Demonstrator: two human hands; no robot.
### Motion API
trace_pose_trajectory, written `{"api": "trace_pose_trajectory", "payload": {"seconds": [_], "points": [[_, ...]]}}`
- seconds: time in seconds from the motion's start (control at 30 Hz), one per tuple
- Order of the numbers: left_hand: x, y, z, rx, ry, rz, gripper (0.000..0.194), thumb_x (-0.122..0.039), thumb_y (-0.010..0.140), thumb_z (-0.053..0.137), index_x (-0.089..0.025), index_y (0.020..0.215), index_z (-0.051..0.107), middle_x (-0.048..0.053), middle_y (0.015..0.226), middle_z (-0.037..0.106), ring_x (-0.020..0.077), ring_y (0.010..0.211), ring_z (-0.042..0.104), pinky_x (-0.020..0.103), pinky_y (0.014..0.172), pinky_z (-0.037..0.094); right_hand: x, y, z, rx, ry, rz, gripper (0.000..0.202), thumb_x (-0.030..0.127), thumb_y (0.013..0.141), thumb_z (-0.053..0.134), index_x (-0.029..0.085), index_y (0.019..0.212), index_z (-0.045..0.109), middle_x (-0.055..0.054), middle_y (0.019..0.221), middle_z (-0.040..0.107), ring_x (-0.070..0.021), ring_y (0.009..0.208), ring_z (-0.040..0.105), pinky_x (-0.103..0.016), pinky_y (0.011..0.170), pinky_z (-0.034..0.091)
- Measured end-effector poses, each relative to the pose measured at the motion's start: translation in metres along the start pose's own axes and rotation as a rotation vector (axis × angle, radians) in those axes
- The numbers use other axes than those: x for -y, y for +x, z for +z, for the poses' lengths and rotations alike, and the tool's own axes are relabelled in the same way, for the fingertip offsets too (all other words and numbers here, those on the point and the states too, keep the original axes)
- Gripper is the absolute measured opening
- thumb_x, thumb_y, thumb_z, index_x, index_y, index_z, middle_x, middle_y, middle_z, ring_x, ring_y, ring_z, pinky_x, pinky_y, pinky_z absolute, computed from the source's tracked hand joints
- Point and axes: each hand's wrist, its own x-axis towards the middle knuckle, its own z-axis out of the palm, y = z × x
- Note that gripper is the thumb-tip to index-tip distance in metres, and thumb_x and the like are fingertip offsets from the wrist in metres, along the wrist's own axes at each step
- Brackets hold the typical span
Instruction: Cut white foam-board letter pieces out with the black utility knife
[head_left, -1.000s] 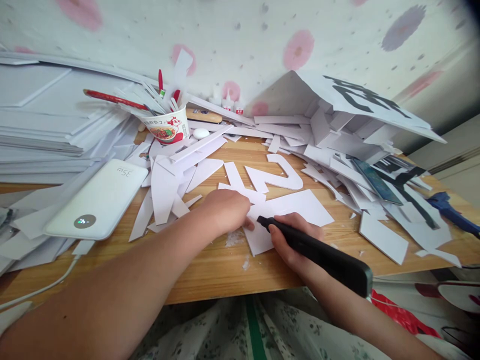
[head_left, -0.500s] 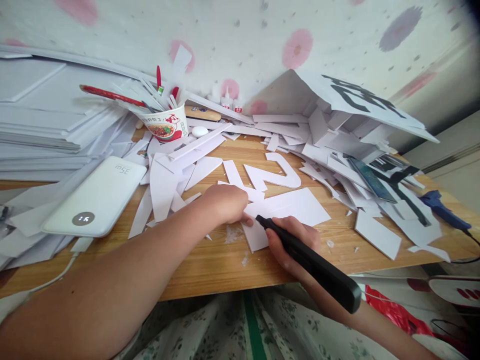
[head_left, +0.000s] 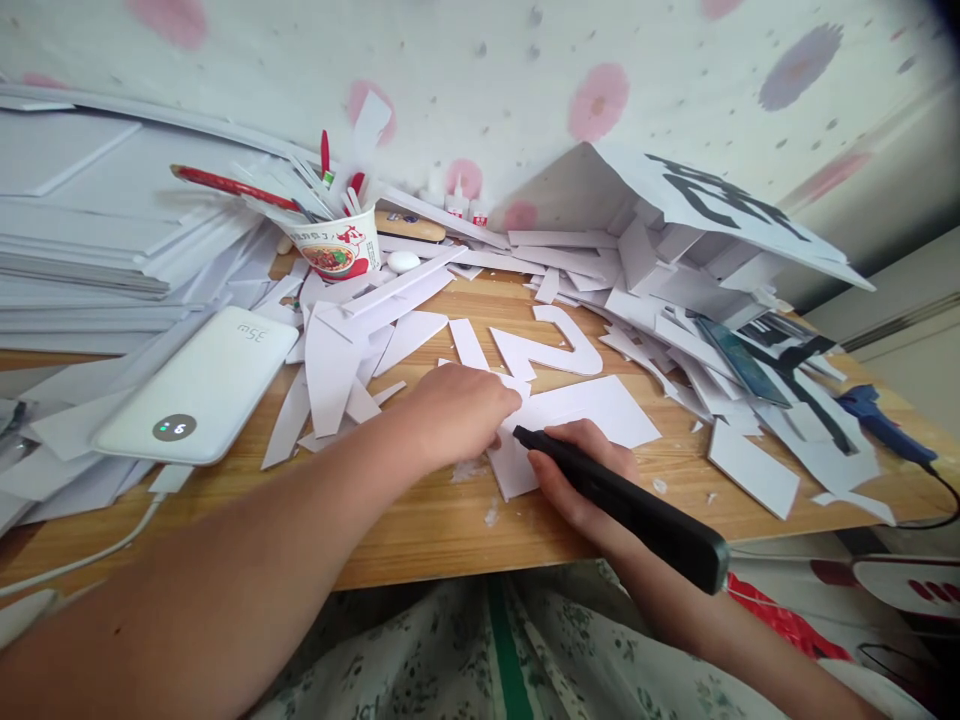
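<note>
My left hand [head_left: 469,412] presses the white board [head_left: 592,415], apparently to steady it, while my right closes around the black tool [head_left: 630,508], tip angled low for control.

White foam-board sheet [head_left: 604,410]: flat, blank, straight-edged, just on the near side of the 2-shaped cutout [head_left: 583,352]; pointed corner out to the right, left part partly hidden. Black handheld tool [head_left: 634,508]: long, slim, matte, narrow dark tip, thicker blunt rear end. Tilted, tip down over the sheet's left part, nearer than the cutout, rear end up toward near right. Tip contact unclear. White strip [head_left: 521,386]: mostly covered, near-left of the cutout, by the sheet's far-left edge.
</note>
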Motion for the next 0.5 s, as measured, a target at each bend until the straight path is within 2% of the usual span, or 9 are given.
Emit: {"api": "trace_pose_trajectory", "payload": {"seconds": [0.03, 0.1, 0.2, 0.3, 0.37, 0.5], "points": [[0.001, 0.000, -0.001, -0.004, -0.030, 0.033, 0.013, -0.033, 0.077, 0.066, -0.022, 0.085, 0.064, 0.005, 0.091, 0.069, 0.0240, 0.084, 0.064, 0.030, 0.062, 0.041, 0.000, 0.001, 0.000, 0.017, 0.001, -0.015, 0.009, 0.026, 0.085, 0.061, 0.024, 0.094, 0.058, 0.001, 0.070, 0.067, -0.0150, 0.057, 0.062, -0.025, 0.053, 0.049], [0.003, 0.001, -0.001, 0.061, -0.116, 0.061, 0.017, -0.033, 0.076, 0.068, -0.023, 0.089, 0.063, 0.003, 0.095, 0.068, 0.0216, 0.084, 0.063, 0.028, 0.062, 0.041, -0.003, 0.002, 0.000, 0.028, 0.010, -0.090, 0.016, 0.025, 0.086, 0.060, 0.024, 0.102, 0.060, -0.002, 0.080, 0.071, -0.0167, 0.066, 0.066, -0.027, 0.060, 0.053], [0.006, 0.006, 0.001, 0.160, -0.217, 0.021, 0.035, -0.035, 0.075, 0.070, -0.027, 0.108, 0.060, 0.002, 0.099, 0.068, 0.0217, 0.086, 0.063, 0.028, 0.066, 0.043, -0.009, 0.005, 0.002, 0.033, 0.027, -0.166, 0.020, 0.023, 0.086, 0.060, 0.022, 0.105, 0.061, -0.004, 0.087, 0.073, -0.0170, 0.071, 0.069, -0.027, 0.064, 0.054], [0.010, 0.010, 0.006, 0.159, -0.260, 0.038, 0.060, -0.037, 0.072, 0.073, -0.031, 0.128, 0.053, 0.003, 0.116, 0.067, 0.0246, 0.101, 0.061, 0.032, 0.081, 0.046, -0.014, 0.006, 0.003, 0.028, 0.021, -0.184, 0.017, 0.021, 0.084, 0.061, 0.019, 0.101, 0.062, -0.003, 0.081, 0.070, -0.0150, 0.065, 0.066, -0.026, 0.060, 0.052], [0.011, 0.013, 0.010, 0.165, -0.266, 0.067, 0.069, -0.040, 0.070, 0.075, -0.034, 0.134, 0.052, 0.003, 0.125, 0.063, 0.0263, 0.111, 0.058, 0.032, 0.088, 0.044, -0.014, 0.006, 0.002, 0.033, 0.022, -0.212, 0.018, 0.020, 0.082, 0.061, 0.019, 0.100, 0.061, -0.002, 0.078, 0.068, -0.0136, 0.061, 0.064, -0.024, 0.057, 0.050], [0.011, 0.016, 0.013, 0.173, -0.242, 0.019, 0.074, -0.046, 0.067, 0.076, -0.039, 0.136, 0.051, 0.005, 0.124, 0.065, 0.0293, 0.108, 0.060, 0.034, 0.084, 0.045, -0.009, 0.006, 0.000, 0.033, -0.017, -0.278, 0.017, 0.017, 0.082, 0.059, 0.020, 0.099, 0.059, 0.000, 0.070, 0.066, -0.0120, 0.054, 0.059, -0.023, 0.051, 0.046]]}}
